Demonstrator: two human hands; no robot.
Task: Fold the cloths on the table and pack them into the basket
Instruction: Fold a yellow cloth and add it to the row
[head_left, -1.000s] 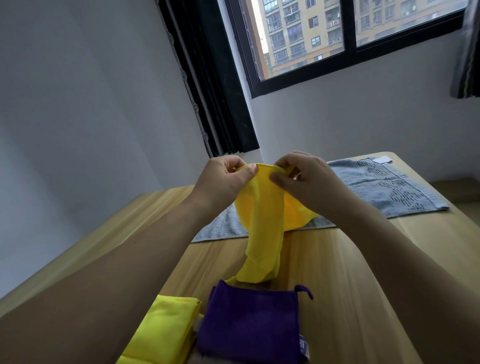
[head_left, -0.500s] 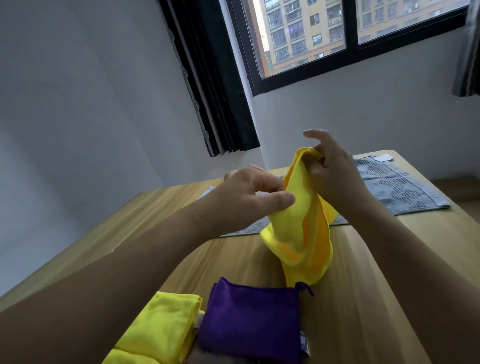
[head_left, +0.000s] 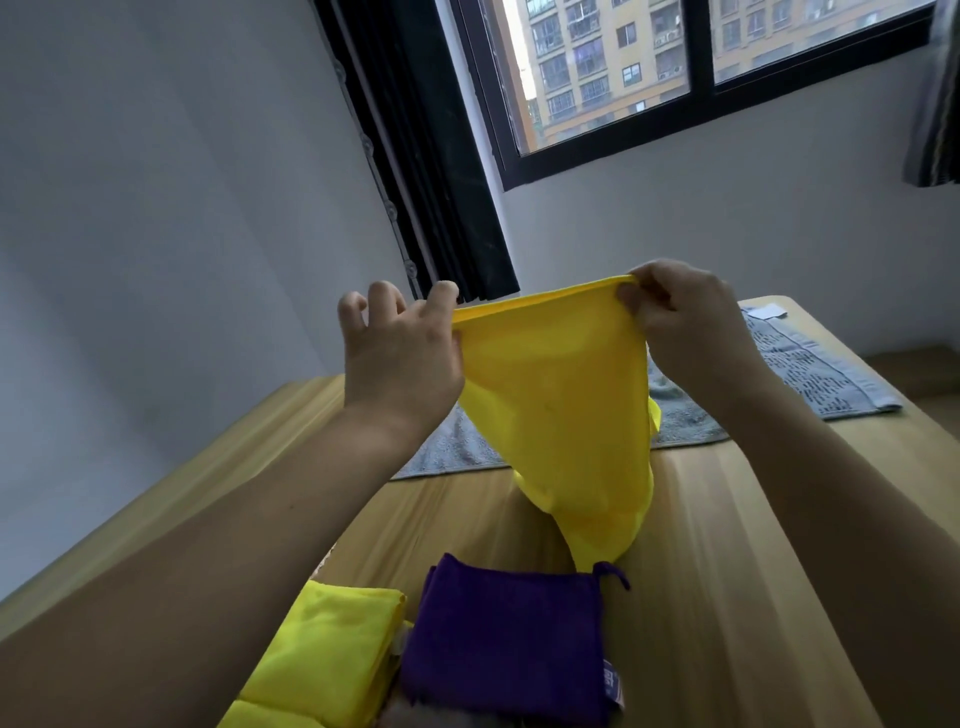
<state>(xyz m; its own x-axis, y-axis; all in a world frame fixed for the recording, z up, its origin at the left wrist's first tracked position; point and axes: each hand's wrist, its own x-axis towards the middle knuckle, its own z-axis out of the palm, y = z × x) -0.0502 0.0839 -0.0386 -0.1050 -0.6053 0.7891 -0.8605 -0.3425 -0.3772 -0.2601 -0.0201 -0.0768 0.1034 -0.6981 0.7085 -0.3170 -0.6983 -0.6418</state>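
Observation:
I hold a yellow cloth (head_left: 556, 410) up above the wooden table (head_left: 727, 571). My left hand (head_left: 400, 353) pinches its top left corner, with the other fingers spread. My right hand (head_left: 680, 317) pinches the top right corner. The top edge is stretched between them and the rest hangs down to a point just above the table. At the near edge lie a folded purple cloth (head_left: 509, 639) and a folded lighter yellow cloth (head_left: 327, 660). The basket beneath them is hidden.
A grey towel (head_left: 810, 369) lies spread flat across the far side of the table, behind the hanging cloth. A wall with a dark-framed window (head_left: 696, 93) and a black curtain (head_left: 426, 171) stand beyond the table.
My hands have moved apart, from bunching the yellow cloth together to stretching its top edge wide. My left hand went from the cloth's middle to its top left corner.

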